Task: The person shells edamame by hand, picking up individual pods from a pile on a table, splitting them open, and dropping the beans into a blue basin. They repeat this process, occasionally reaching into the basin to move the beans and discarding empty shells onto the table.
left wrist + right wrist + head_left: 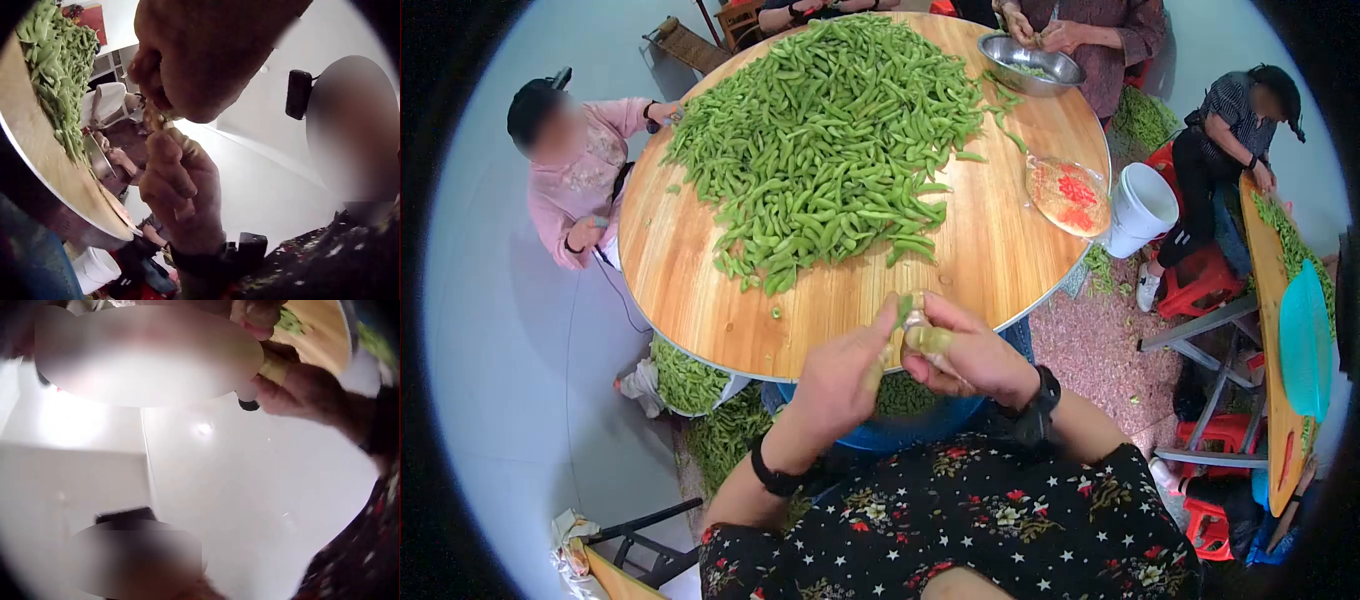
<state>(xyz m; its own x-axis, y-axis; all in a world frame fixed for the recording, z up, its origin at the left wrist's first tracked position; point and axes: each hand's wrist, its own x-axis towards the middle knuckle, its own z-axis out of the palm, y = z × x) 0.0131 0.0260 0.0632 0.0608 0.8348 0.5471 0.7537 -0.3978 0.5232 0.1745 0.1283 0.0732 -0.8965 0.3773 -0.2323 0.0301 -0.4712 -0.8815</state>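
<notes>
Both hands meet over the near edge of the round wooden table in the head view. The left hand pinches a green pod between thumb and fingers. Close beside it, the right hand has its fingers curled, with yellowish coverings on some fingertips; its thumb and fingers meet at the pod's end. A large heap of green pods covers the far part of the table. In the left wrist view the right hand is below the left hand, fingertips together.
A steel bowl and a round bag with red print lie on the table's right side. A white bucket stands beyond its edge. Below the hands is a blue tub. Other people sit around; a person in pink reaches to the heap.
</notes>
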